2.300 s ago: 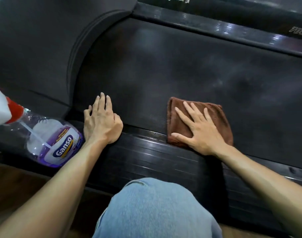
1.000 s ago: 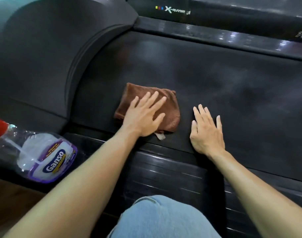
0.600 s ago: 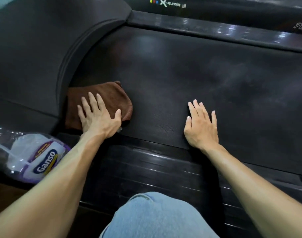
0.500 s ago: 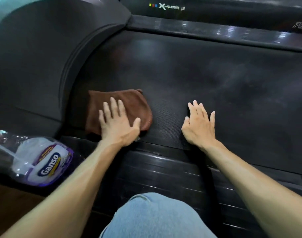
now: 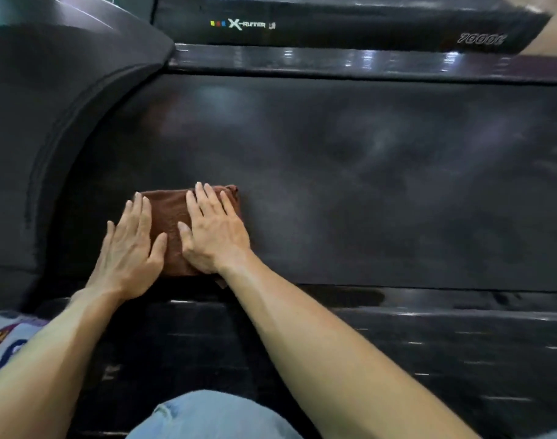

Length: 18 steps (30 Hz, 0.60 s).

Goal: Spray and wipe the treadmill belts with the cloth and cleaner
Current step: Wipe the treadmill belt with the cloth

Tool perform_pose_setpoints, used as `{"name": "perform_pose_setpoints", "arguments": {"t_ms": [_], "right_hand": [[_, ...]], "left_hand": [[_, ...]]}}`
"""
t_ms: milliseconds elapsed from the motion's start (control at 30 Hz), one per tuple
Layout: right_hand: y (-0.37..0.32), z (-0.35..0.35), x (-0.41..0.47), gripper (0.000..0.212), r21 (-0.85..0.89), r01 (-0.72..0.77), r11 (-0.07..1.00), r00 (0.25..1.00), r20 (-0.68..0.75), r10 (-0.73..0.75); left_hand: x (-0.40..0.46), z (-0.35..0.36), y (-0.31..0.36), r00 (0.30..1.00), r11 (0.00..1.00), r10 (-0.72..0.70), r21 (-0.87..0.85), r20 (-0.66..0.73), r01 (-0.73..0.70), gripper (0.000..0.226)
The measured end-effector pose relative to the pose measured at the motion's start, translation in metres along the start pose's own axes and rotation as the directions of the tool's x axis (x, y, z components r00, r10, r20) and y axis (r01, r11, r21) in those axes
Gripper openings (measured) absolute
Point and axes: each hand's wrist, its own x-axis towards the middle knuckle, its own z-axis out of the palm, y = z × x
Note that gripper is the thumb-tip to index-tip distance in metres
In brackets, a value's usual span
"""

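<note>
Both hands flat on the cloth at the near-left part of the treadmill belt.

The brown cloth (image 5: 172, 223) lies folded on the dark belt (image 5: 365, 185); the left hand (image 5: 128, 248) and right hand (image 5: 215, 232) press it with straight fingers, each grip open. The cleaner bottle (image 5: 4, 340) lies at the left edge, mostly hidden.

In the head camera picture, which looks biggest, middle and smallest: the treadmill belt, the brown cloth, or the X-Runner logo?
1. Treadmill belt, by far the largest.
2. Brown cloth, partly hidden under both hands.
3. X-Runner logo, smallest, though it sits farther from the camera, so it may look smaller than it is.
</note>
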Motion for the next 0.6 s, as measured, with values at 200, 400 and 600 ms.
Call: {"name": "perform_pose_setpoints", "arguments": {"t_ms": [200, 400, 600], "right_hand": [[0.005, -0.005, -0.009, 0.069, 0.014, -0.031, 0.999, 0.999, 0.031, 0.031], [0.063, -0.034, -0.013, 0.067, -0.055, -0.118, 0.991, 0.993, 0.016, 0.119], [0.201, -0.098, -0.041, 0.064, -0.22, -0.212, 0.952, 0.974, 0.036, 0.225]], "left_hand": [[0.009, -0.001, 0.0, 0.985, 0.999, 0.031, 0.006, 0.167, -0.033, 0.072], [0.046, -0.002, 0.074, 0.946, 0.986, 0.07, 0.121, 0.317, -0.114, 0.074], [0.084, 0.044, 0.221, 0.94, 0.965, 0.224, 0.074, 0.256, -0.25, 0.075]]}}
